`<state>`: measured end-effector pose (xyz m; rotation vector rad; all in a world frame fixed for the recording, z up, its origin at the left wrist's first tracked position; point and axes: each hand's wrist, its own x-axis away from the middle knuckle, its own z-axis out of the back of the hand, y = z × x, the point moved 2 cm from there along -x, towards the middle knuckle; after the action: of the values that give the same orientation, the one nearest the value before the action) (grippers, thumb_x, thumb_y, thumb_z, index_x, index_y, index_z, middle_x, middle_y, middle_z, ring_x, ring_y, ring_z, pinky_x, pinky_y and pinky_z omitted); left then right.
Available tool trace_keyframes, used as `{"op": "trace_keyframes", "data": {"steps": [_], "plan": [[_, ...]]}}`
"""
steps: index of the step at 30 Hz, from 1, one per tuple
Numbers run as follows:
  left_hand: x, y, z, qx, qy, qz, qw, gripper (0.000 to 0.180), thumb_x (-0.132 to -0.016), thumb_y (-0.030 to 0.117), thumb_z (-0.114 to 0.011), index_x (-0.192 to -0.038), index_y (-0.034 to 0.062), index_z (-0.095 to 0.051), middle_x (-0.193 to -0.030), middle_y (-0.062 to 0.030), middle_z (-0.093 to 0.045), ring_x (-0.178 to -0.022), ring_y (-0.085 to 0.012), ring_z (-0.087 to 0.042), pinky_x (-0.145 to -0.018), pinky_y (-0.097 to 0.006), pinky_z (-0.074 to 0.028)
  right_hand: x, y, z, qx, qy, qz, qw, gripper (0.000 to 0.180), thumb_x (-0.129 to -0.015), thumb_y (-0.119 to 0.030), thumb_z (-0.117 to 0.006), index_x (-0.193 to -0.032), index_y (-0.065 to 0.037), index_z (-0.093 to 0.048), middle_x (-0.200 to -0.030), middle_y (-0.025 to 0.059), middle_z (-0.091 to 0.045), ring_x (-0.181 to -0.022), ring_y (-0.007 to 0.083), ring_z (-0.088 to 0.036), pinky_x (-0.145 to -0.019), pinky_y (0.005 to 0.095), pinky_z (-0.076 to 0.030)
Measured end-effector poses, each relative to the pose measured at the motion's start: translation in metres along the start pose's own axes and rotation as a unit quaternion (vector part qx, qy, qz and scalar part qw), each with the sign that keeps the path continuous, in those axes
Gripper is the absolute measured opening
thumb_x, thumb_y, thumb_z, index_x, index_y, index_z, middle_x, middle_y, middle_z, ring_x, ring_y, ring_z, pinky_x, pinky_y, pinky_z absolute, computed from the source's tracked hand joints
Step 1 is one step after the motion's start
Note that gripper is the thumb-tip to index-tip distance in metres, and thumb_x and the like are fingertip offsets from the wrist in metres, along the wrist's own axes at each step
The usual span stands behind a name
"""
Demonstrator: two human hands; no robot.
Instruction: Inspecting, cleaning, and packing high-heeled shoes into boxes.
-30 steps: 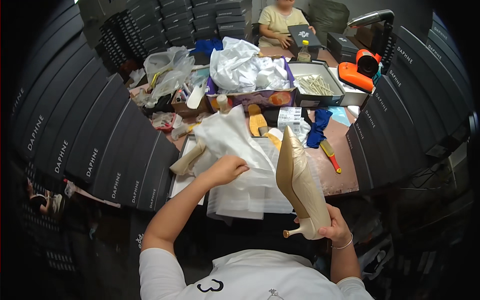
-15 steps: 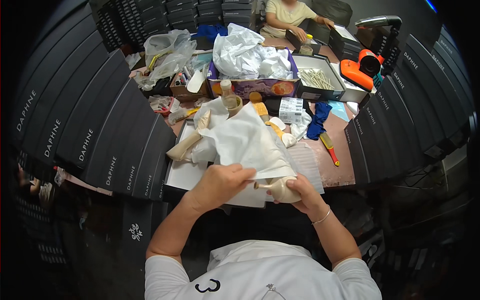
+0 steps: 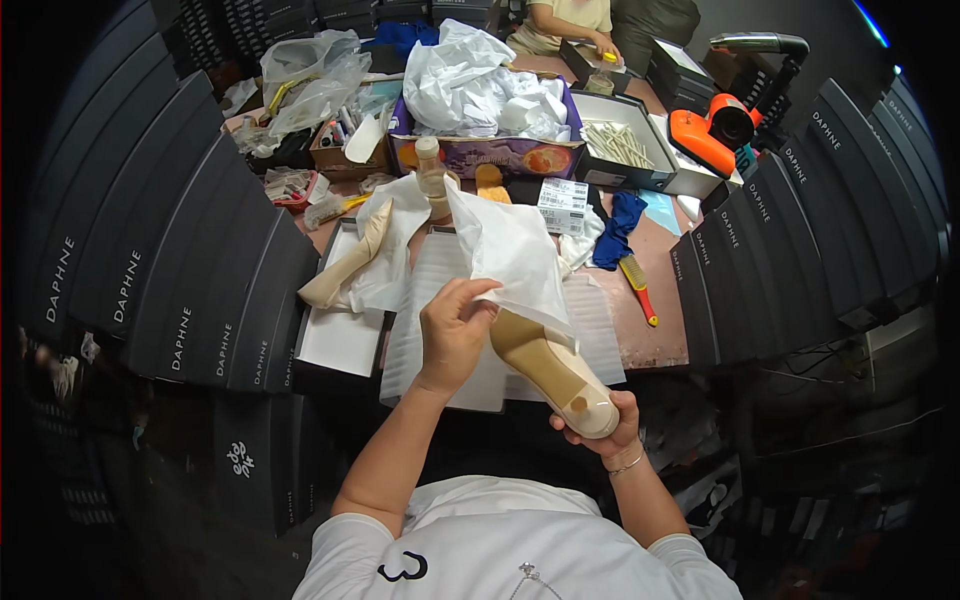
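My right hand [image 3: 610, 428] grips a beige high-heeled shoe [image 3: 552, 374] round its heel end. The tan sole faces up, and the toe points away to the left. White tissue paper [image 3: 512, 245] covers the toe, and my left hand [image 3: 460, 335] pinches its near left edge between thumb and fingers. To the left, a second beige shoe [image 3: 350, 262] leans on white paper over an open shoe box [image 3: 340, 342]. Beneath my hands, a translucent foam sheet [image 3: 425, 330] lies over the table edge.
Stacks of dark shoe boxes [image 3: 150, 260] wall in both sides. Behind stand a purple carton [image 3: 450, 155] of crumpled paper, a tray of white sticks [image 3: 620, 145] and an orange heat tool [image 3: 705, 140]. A brush [image 3: 640, 290] lies right. A person [image 3: 565, 20] works across the table.
The shoe has turned in my right hand, so its sole now shows. My right hand has moved lower, and my left hand has risen slightly with the paper edge.
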<state>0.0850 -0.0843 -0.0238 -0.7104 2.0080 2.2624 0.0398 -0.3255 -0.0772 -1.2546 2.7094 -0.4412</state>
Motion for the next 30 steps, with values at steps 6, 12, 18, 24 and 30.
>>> {"op": "trace_keyframes", "data": {"steps": [6, 12, 18, 24, 30], "plan": [[0.028, 0.072, -0.011, -0.174, -0.148, -0.317, 0.921, 0.041, -0.061, 0.004, -0.074, -0.102, 0.0064, -0.069, -0.066, -0.0029, -0.052, -0.053, -0.0197, -0.054, -0.048, -0.032, -0.044, -0.010, -0.023, -0.057, 0.160, 0.035, 0.021, 0.986, 0.082, -0.076, -0.023, -0.072, -0.141, 0.004, -0.029, -0.130, 0.0199, -0.049, -0.112, 0.0314, -0.057, -0.089, 0.0409, -0.052], [0.046, 0.078, -0.061, -0.090, -0.234, -0.342, 0.906, 0.034, -0.068, 0.003, -0.068, -0.102, 0.0032, -0.068, -0.061, -0.0014, -0.046, -0.049, -0.0162, -0.051, -0.042, -0.029, -0.040, -0.051, -0.008, -0.004, 0.371, 0.252, 0.199, 0.871, 0.068, -0.082, -0.013, -0.066, -0.138, 0.005, -0.032, -0.135, 0.0205, -0.046, -0.123, 0.0308, -0.049, -0.103, 0.0391, -0.041], [0.096, 0.040, -0.091, -0.074, -0.356, -0.244, 0.899, 0.050, -0.073, 0.003, -0.067, -0.121, 0.0019, -0.058, -0.073, -0.0055, -0.052, -0.060, -0.0205, -0.056, -0.049, -0.033, -0.046, -0.029, -0.046, 0.057, 0.333, 0.359, 0.220, 0.844, 0.061, -0.084, -0.010, -0.063, -0.135, 0.006, -0.035, -0.136, 0.0211, -0.045, -0.125, 0.0309, -0.048, -0.104, 0.0394, -0.039], [-0.018, -0.012, 0.007, -0.300, -0.139, -0.194, 0.924, 0.050, -0.081, 0.006, -0.063, -0.127, -0.0049, -0.049, -0.118, -0.0206, -0.056, -0.107, -0.0355, -0.055, -0.095, -0.041, -0.044, -0.006, -0.153, 0.129, 0.666, 0.453, 0.162, 0.570, 0.054, -0.086, -0.007, -0.060, -0.133, 0.007, -0.038, -0.138, 0.0216, -0.043, -0.127, 0.0309, -0.046, -0.104, 0.0396, -0.038], [-0.073, -0.142, 0.208, -0.563, -0.109, 0.144, 0.807, 0.057, -0.077, 0.020, -0.071, -0.124, -0.0027, -0.049, -0.107, -0.0207, -0.061, -0.102, -0.0382, -0.057, -0.099, -0.045, -0.039, -0.072, -0.084, -0.018, 0.843, 0.159, 0.170, 0.484, 0.035, -0.082, -0.001, -0.064, -0.116, 0.006, -0.057, -0.116, 0.0209, -0.061, -0.105, 0.0359, -0.061, -0.091, 0.0380, -0.048]]}}
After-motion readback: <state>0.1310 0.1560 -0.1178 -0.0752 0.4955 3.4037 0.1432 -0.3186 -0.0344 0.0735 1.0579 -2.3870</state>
